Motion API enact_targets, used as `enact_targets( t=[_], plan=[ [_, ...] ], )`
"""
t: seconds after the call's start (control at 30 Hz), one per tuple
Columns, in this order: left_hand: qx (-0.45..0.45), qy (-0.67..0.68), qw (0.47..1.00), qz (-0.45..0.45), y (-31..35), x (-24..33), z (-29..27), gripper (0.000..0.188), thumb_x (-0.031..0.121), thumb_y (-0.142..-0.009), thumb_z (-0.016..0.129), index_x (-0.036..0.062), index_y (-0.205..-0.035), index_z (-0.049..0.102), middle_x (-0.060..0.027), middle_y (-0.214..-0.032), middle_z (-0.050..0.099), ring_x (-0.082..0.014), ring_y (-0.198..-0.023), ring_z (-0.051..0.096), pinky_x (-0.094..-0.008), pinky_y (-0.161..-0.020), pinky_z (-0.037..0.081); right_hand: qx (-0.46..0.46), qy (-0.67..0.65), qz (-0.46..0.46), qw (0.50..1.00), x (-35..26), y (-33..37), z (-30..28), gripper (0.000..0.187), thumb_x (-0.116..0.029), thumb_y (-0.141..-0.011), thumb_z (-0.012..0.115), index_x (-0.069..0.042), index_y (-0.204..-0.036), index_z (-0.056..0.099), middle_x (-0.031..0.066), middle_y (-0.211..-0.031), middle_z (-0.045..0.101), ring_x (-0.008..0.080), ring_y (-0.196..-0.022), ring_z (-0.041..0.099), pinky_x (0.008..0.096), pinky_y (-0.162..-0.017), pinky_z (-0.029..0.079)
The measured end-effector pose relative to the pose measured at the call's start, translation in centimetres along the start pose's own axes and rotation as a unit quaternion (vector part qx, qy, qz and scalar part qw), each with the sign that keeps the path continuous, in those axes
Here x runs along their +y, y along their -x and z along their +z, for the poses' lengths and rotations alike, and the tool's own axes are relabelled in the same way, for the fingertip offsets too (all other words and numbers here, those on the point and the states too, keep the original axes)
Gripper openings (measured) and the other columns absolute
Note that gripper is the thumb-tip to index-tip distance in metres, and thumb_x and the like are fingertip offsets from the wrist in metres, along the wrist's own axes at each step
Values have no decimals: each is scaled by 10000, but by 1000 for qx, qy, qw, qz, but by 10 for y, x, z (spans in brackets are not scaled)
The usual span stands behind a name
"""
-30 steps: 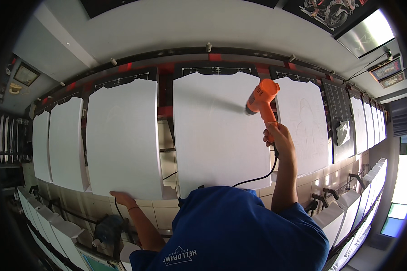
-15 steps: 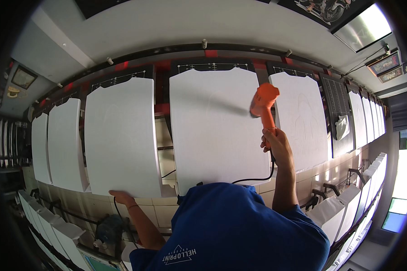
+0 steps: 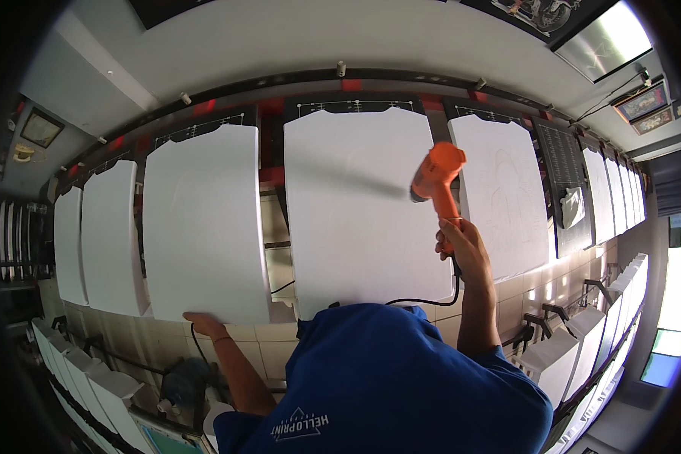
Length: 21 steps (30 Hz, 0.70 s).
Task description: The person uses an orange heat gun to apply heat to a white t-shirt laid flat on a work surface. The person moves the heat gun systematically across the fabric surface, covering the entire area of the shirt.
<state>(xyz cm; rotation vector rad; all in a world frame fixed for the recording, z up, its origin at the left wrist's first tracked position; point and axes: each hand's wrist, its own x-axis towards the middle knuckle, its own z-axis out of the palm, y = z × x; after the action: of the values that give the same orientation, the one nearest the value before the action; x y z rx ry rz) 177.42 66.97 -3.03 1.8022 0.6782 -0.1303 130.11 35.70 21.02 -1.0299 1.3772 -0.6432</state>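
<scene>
My right hand (image 3: 467,246) is wrapped round the handle of an orange heat gun (image 3: 437,174). Its dark nozzle points left, over the right part of the middle white fabric (image 3: 348,219), which covers a flat dark board. From the handle a black cord (image 3: 457,284) curves down and left behind my blue shirt. Down at the left, my left hand (image 3: 206,325) is by the near edge of another white-covered board (image 3: 200,227). A black cord hangs at its fingers, which look closed on it; the fingertips are partly hidden.
More white-covered boards stand in a row on both sides. A bare dark board (image 3: 561,189) at right bears a crumpled white cloth (image 3: 573,206). Behind runs a dark rail (image 3: 280,78) along the wall. Further boards (image 3: 548,359) flank me, with a blue-grey water jug (image 3: 183,382) at lower left.
The heat gun has shifted slightly left and down, with its nozzle turned a little more downward. My left hand stays almost where it was; the view has shifted a little.
</scene>
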Motion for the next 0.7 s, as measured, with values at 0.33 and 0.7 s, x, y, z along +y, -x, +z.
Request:
enact_targets(
  t=[0.33, 0.7],
  plan=[
    [2, -5, 1000, 7, -3, -1, -3, 878, 597, -936, 415, -249, -1167, 472, -262, -1122, 590, -317, -890, 571, -436, -817, 465, -197, -15, -19, 980, -6, -6, 97, 292, -299, -913, 595, -11, -933, 552, 24, -742, 562, 104, -644, 574, 242, -548, 465],
    [-17, -47, 998, 33, -32, 11, -25, 708, 550, -957, 408, -138, -889, 558, -179, -898, 590, -263, -741, 527, -432, -690, 452, -110, -16, 2, 994, 12, 6, 63, 349, -344, -938, 574, -1, -1004, 562, 30, -767, 577, 102, -663, 585, 241, -542, 466]
  ],
)
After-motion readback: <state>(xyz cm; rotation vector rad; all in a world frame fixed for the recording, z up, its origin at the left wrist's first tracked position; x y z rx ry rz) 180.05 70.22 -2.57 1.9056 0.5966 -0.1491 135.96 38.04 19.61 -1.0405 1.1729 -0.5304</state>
